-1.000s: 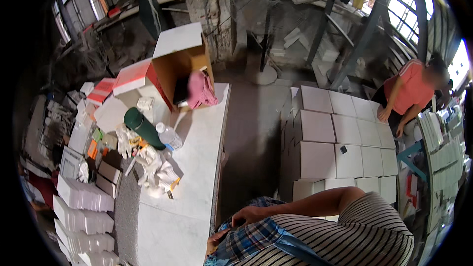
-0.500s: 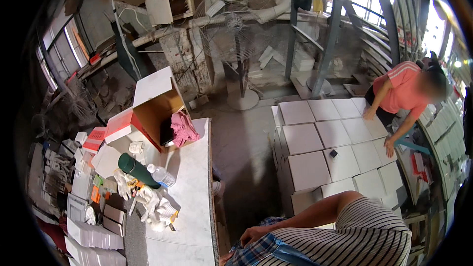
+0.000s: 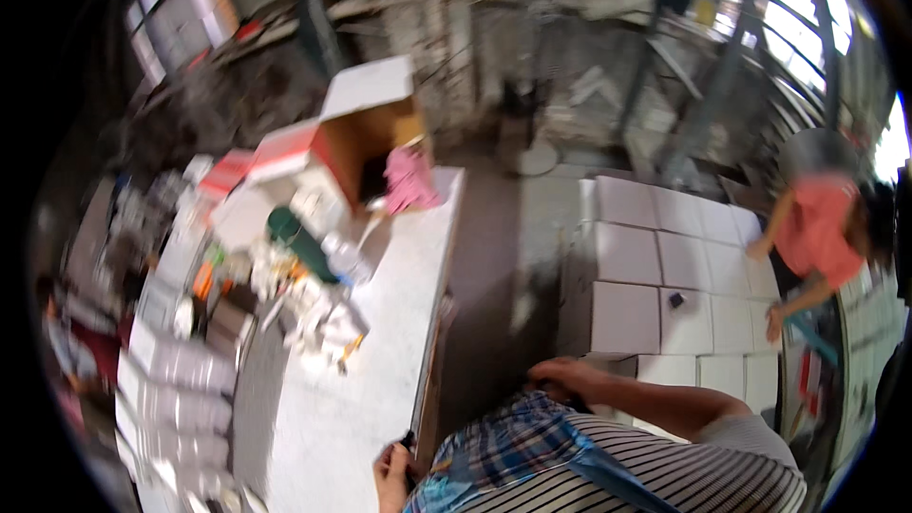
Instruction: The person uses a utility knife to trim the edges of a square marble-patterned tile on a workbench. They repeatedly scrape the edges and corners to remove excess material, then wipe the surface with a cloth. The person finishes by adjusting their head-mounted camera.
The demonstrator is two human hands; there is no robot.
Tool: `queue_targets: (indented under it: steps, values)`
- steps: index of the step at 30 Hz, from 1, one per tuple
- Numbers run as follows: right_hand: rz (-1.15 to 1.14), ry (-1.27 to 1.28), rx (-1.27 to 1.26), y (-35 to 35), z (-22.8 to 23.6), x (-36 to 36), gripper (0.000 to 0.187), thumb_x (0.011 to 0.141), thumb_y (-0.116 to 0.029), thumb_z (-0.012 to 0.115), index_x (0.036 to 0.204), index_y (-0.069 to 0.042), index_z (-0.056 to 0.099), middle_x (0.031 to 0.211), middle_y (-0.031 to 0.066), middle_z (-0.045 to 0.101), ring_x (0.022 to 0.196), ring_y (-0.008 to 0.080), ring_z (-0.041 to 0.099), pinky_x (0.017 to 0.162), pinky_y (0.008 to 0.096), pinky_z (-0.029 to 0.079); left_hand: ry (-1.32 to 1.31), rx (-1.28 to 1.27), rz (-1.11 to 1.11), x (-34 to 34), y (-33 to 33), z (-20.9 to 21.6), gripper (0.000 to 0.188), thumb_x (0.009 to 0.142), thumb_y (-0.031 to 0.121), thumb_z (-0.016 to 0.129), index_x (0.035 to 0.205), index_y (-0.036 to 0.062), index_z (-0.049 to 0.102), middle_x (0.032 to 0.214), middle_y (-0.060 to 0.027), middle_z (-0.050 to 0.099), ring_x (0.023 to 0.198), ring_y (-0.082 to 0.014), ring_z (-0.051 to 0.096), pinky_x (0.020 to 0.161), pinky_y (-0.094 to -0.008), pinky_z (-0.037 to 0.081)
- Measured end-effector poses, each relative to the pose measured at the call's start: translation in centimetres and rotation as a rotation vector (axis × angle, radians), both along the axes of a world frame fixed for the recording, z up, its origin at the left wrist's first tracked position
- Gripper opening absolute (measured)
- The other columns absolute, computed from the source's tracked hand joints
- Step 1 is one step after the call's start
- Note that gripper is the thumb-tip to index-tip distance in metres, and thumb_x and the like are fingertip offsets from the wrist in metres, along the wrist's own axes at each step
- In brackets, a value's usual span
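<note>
My left hand (image 3: 392, 471) is at the lower edge, beside the white table's edge. Its fingers are closed around a small black object (image 3: 408, 441), too blurred to name. My right hand (image 3: 560, 375) hangs in front of me above the blue plaid apron (image 3: 508, 432), fingers curled in. Something dark shows under that hand, but I cannot make it out. On the white table (image 3: 351, 408) lie a heap of white work gloves (image 3: 318, 318), a green bottle (image 3: 299, 242) and a clear plastic bottle (image 3: 349, 258).
An open carton (image 3: 366, 90) with a pink cloth (image 3: 409, 180) stands at the table's far end. To the right are rows of white boxes (image 3: 627, 252) with a small dark item (image 3: 676, 300) on top. A person in a pink shirt (image 3: 822, 233) leans over them. White stacks (image 3: 185, 380) stand left.
The view has swung, so the table and boxes shift. My left hand has come into fuller view with the black object. My right hand has moved outward from the apron.
</note>
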State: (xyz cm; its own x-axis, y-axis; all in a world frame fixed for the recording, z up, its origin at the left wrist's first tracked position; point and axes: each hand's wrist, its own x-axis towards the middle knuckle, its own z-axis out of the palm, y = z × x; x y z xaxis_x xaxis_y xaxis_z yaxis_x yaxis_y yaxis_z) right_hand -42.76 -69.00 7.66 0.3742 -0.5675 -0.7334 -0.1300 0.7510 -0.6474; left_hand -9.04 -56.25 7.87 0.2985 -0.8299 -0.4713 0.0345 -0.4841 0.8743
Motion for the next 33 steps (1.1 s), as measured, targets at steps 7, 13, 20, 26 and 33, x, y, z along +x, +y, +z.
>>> queue_targets:
  steps: [7, 13, 20, 26, 33]
  values:
    - [0.026, 0.514, 0.145, 4.5, -8.7, -12.0, 0.032, 0.099, -0.034, 0.058, 0.105, -0.004, 0.069, 0.085, 0.0002, 0.063, 0.079, 0.0110, 0.058, 0.063, 0.0301, 0.048, 0.367, -0.219, 0.289, -0.6, 6.3, 9.4, 0.061, 0.091, 0.048, 0.071, 0.110, -0.0094, 0.064, 0.071, 0.0001, 0.056, 0.060, -0.0075, 0.044, 0.056, -0.0221, 0.034]
    - [0.232, 0.711, 0.168, 2.7, -14.5, -16.9, 0.030, 0.099, -0.032, 0.059, 0.107, -0.005, 0.068, 0.088, 0.0013, 0.063, 0.081, 0.0119, 0.058, 0.064, 0.0308, 0.049, 0.278, -0.507, 0.496, -2.3, 9.4, 16.7, 0.072, 0.086, 0.053, 0.074, 0.114, -0.0111, 0.058, 0.071, -0.0064, 0.053, 0.057, -0.0093, 0.043, 0.049, -0.0235, 0.030]
    - [0.571, 0.661, -0.129, -7.3, -14.3, -13.0, 0.030, 0.098, -0.031, 0.060, 0.111, -0.005, 0.066, 0.092, 0.0026, 0.063, 0.082, 0.0129, 0.059, 0.066, 0.0315, 0.050, -0.029, -0.929, 0.852, 0.9, 14.6, 27.5, 0.054, 0.106, 0.040, 0.048, 0.135, -0.0063, 0.043, 0.077, 0.0006, 0.039, 0.058, -0.0063, 0.030, 0.052, -0.0219, 0.028]
    - [0.764, 0.436, -0.463, -13.0, -11.1, -1.4, 0.030, 0.097, -0.030, 0.060, 0.113, -0.005, 0.065, 0.095, 0.0037, 0.064, 0.084, 0.0137, 0.060, 0.068, 0.0322, 0.050, -0.340, -1.012, 0.603, 6.6, 13.7, 34.8, 0.045, 0.104, 0.020, 0.051, 0.135, -0.0117, 0.043, 0.079, -0.0027, 0.036, 0.067, -0.0107, 0.032, 0.060, -0.0249, 0.029]
    - [0.842, 0.092, -0.768, -12.5, -6.8, 17.3, 0.031, 0.097, -0.028, 0.061, 0.116, -0.005, 0.064, 0.098, 0.0051, 0.064, 0.085, 0.0147, 0.061, 0.070, 0.0330, 0.051, -0.126, -1.017, 0.432, 17.3, 9.5, 38.4, 0.042, 0.101, 0.014, 0.050, 0.130, -0.0172, 0.044, 0.076, -0.0013, 0.033, 0.065, -0.0119, 0.030, 0.062, -0.0264, 0.028]
